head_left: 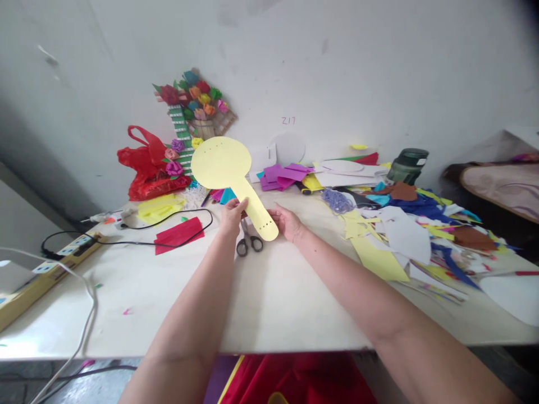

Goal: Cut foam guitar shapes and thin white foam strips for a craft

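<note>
A pale yellow paper cutout [222, 163], round at one end with a long rounded strip, is held up above the table, tilted. Small dark dots line the top of its round part and the tip of its strip. My left hand [234, 212] pinches the strip's left edge, thumb on the front face. At the right edge, near the lower end, my right hand [286, 220] grips it with the fingers partly hidden behind the paper. Black-handled scissors [249, 245] lie on the table just below, their blades partly covered by my left hand and the cutout.
Red paper [179, 235] lies at left beside a black cable and a power strip [69, 252]. Paper scraps [404, 233] heap up at right, near a dark green bottle [407, 166]. A red bag [145, 168] and paper flowers [202, 98] stand at the wall.
</note>
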`<state>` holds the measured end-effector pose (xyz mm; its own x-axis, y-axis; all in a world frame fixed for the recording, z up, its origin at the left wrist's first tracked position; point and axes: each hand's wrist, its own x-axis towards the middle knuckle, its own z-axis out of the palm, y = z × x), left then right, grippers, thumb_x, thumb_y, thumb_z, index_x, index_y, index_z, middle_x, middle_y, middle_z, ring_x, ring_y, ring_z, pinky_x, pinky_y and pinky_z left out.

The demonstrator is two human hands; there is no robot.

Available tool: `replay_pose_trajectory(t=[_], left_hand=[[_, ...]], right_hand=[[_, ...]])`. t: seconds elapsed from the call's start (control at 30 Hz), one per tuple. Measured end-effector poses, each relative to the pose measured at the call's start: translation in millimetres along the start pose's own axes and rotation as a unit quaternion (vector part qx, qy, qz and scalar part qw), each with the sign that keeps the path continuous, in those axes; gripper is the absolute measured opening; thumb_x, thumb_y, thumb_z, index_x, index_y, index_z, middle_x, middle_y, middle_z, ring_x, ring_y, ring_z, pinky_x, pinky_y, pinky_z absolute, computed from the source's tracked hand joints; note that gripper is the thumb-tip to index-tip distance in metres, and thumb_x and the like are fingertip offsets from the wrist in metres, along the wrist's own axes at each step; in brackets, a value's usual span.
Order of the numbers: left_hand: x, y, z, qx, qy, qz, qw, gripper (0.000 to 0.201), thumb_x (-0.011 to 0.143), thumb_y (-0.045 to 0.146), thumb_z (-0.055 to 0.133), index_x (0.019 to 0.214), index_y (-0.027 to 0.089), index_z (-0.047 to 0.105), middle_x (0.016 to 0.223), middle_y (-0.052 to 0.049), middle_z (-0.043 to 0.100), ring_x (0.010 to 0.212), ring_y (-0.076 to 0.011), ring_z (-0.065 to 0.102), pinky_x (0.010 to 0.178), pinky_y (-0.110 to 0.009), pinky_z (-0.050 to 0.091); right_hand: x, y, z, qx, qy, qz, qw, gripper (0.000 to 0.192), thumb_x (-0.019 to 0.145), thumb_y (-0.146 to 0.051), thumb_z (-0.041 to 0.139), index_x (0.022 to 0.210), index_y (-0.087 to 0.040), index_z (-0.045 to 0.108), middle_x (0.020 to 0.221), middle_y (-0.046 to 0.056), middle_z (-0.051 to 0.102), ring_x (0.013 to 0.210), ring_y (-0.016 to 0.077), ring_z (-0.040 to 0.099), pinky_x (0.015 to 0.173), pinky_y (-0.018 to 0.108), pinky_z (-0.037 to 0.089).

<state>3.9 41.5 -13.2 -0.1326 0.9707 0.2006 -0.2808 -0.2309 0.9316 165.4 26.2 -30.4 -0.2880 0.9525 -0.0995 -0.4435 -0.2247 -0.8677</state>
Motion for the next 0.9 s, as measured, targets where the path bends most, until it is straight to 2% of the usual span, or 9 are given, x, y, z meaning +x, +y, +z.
replay_pose_trajectory(t=[0.1,0.2,0.37,0.5,0.63,0.8,0.9], left_hand=[[0.0,-2.2,0.6,0.01,0.001,0.007,1.0,0.039,0.052,0.042,0.075,0.075,0.013,0.06,0.068,-0.005,0.065,0.065,-0.0183,0.062,0.064,-0.031,0.049],[-0.7,-2.7,2.1,0.017,-0.008,0.009,1.0,0.043,0.052,0.045,0.075,0.078,0.013,0.062,0.069,-0.006,0.065,0.066,-0.0188,0.062,0.064,-0.031,0.049],[-4.6,-0.1,5.8,0.025,-0.032,-0.02,0.999,0.056,0.059,0.062,0.063,0.089,0.014,0.062,0.071,-0.007,0.066,0.067,-0.0185,0.063,0.063,-0.029,0.048],[-6.6,-1.7,5.1,0.072,-0.084,-0.065,0.992,0.061,0.062,0.071,0.051,0.077,0.013,0.063,0.064,-0.008,0.064,0.059,-0.0167,0.06,0.056,-0.027,0.047],[-7.2,-6.6,1.0,0.131,-0.115,-0.072,0.982,0.051,0.06,0.063,0.061,0.06,0.013,0.06,0.056,-0.006,0.06,0.048,-0.0124,0.054,0.048,-0.024,0.043],[-6.6,-11.1,-0.9,0.189,-0.154,-0.053,0.969,0.036,0.057,0.047,0.073,0.061,0.014,0.059,0.054,-0.004,0.06,0.046,-0.0112,0.053,0.041,-0.02,0.035],[-6.6,-10.9,1.0,0.188,-0.164,-0.062,0.966,0.035,0.055,0.043,0.074,0.058,0.014,0.055,0.052,-0.003,0.059,0.044,-0.011,0.052,0.042,-0.02,0.037]], right_hand=[[0.3,4.3,3.1,-0.028,0.026,-0.027,0.999,0.028,0.074,-0.039,0.059,0.078,-0.012,0.065,0.069,0.007,0.069,0.063,0.017,0.063,0.065,0.03,0.049],[-0.4,7.9,7.6,-0.035,0.044,-0.057,0.997,0.015,0.065,-0.024,0.069,0.073,-0.013,0.065,0.065,0.004,0.068,0.059,0.0155,0.062,0.062,0.028,0.049],[1.2,10.8,9.8,-0.026,0.085,-0.075,0.993,0.011,0.061,-0.016,0.07,0.07,-0.012,0.065,0.057,0.002,0.066,0.054,0.0142,0.061,0.061,0.029,0.05],[3.1,11.9,9.1,-0.01,0.12,-0.095,0.988,0.01,0.061,-0.017,0.07,0.068,-0.013,0.063,0.056,0.001,0.066,0.053,0.0139,0.061,0.06,0.028,0.05],[4.6,12.3,9.0,0.0,0.147,-0.108,0.983,0.006,0.063,-0.016,0.067,0.067,-0.015,0.062,0.057,0.001,0.066,0.053,0.014,0.061,0.059,0.028,0.05],[4.8,12.7,9.6,0.0,0.169,-0.117,0.979,0.008,0.062,-0.018,0.066,0.068,-0.015,0.061,0.055,0.0,0.064,0.053,0.0138,0.06,0.058,0.028,0.05],[3.9,12.7,9.5,-0.004,0.165,-0.123,0.979,0.013,0.06,-0.021,0.068,0.068,-0.015,0.061,0.054,-0.001,0.063,0.052,0.0141,0.059,0.057,0.028,0.049]])
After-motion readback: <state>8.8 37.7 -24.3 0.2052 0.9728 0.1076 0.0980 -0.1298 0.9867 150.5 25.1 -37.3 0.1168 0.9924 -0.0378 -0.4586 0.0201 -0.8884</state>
